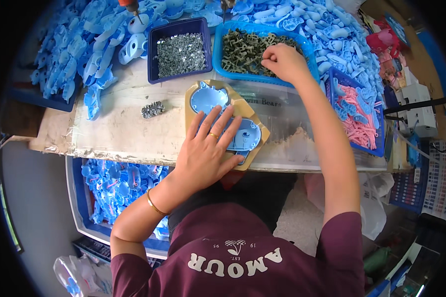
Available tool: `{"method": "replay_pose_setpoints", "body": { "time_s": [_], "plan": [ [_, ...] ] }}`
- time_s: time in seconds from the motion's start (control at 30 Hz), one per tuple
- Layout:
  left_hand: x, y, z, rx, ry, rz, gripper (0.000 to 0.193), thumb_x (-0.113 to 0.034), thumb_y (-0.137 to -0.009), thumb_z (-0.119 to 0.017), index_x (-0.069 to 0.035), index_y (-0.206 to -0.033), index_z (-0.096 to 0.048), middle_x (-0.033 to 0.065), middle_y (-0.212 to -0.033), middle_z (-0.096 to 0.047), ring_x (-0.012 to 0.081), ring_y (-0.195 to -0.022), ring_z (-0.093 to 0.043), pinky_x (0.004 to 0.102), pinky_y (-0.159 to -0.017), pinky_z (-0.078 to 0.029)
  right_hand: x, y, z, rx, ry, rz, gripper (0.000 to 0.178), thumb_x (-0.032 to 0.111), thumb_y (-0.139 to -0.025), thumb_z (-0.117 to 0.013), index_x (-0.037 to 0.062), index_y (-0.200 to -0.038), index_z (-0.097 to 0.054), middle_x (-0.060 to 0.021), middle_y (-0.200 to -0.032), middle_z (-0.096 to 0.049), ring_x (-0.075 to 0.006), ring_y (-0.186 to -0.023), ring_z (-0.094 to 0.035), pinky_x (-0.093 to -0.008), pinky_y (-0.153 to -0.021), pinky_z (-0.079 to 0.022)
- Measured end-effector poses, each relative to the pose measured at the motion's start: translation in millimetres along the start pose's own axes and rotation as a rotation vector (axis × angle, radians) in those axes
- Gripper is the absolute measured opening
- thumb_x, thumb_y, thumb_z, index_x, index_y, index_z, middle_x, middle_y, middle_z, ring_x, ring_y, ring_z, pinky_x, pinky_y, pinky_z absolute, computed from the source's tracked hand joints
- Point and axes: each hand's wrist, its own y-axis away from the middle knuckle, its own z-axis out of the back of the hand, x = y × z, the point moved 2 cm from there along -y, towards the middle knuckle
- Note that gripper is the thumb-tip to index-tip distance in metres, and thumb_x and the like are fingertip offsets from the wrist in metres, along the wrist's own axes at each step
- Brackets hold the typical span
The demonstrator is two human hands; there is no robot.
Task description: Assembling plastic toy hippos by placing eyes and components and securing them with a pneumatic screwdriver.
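My left hand [208,141] lies flat with its fingers spread over a light blue plastic shell [209,96], which sits in a tan shaped holder [243,106] at the table's front edge. Part of the shell is hidden under the fingers; its lower rounded end shows beside my thumb. My right hand [285,63] reaches into a bright blue basket [255,79] of small olive-grey molded parts [238,49]. Its fingertips are pinched together among them, and whatever they hold is hidden.
A dark blue bin [151,59] of small silvery metal pieces stands left of the basket. Near the holder lies a clump of metal bits [152,109]. Blue shells [99,34] heap behind. At right is a basket [379,133] of pink parts; a screwdriver tip [136,12] hangs above.
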Motion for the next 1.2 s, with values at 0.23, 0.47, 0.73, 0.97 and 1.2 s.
{"method": "replay_pose_setpoints", "body": {
  "time_s": [0.23,0.47,0.73,0.97,1.2],
  "plan": [
    [-0.3,-4.0,13.1,-0.062,-0.008,-0.017,0.07,-0.049,-0.092,-0.067,-0.007,-0.145,-0.051,0.0147,-0.15,-0.051,0.0376,-0.145,-0.038,0.0527,-0.121,-0.027,-7.6,16.7,27.9,0.094,-0.774,-0.314,0.022,0.024,-0.094,-0.072,0.0061,-0.106,-0.073,0.0019,-0.087,-0.07,-0.0073,-0.078,-0.065,-0.0248,-0.068,-0.049],
    [-8.4,-38.4,20.8,-0.216,0.608,0.108,0.058,-0.023,-0.092,-0.074,-0.004,-0.143,-0.052,0.0197,-0.132,-0.062,0.0375,-0.126,-0.058,0.0463,-0.106,-0.048,42.0,89.2,56.7,0.208,-1.052,-0.136,0.015,0.014,-0.094,-0.073,0.0031,-0.104,-0.073,-0.0003,-0.093,-0.073,-0.0063,-0.084,-0.065,-0.0236,-0.075,-0.052],
    [-16.2,-29.7,16.9,-0.15,0.797,0.208,0.029,-0.005,-0.093,-0.073,0.0,-0.122,-0.068,0.0138,-0.104,-0.076,0.0222,-0.09,-0.076,0.0316,-0.079,-0.06,50.0,166.8,73.1,0.211,-0.961,-0.227,0.014,0.011,-0.094,-0.073,0.0003,-0.104,-0.074,-0.001,-0.092,-0.074,-0.0074,-0.085,-0.065,-0.0262,-0.078,-0.053],
    [-7.6,-24.1,20.1,-0.138,1.013,0.326,0.02,-0.005,-0.094,-0.073,0.0,-0.113,-0.07,0.0084,-0.106,-0.075,0.0138,-0.09,-0.073,0.0264,-0.074,-0.06,-130.1,223.4,104.0,-0.136,0.174,-0.385,0.016,0.007,-0.087,-0.074,0.0016,-0.102,-0.073,-0.0133,-0.091,-0.074,-0.0207,-0.08,-0.072,-0.0323,-0.074,-0.056],
    [-2.3,-18.4,17.3,-0.096,1.035,0.35,0.017,-0.007,-0.096,-0.071,0.001,-0.111,-0.07,0.007,-0.105,-0.074,0.0117,-0.091,-0.071,0.024,-0.07,-0.056,-143.1,230.8,111.0,-0.052,0.2,-0.413,0.014,0.009,-0.085,-0.071,0.0069,-0.098,-0.074,-0.0137,-0.087,-0.073,-0.0283,-0.079,-0.072,-0.0361,-0.071,-0.055]
  ]
}}
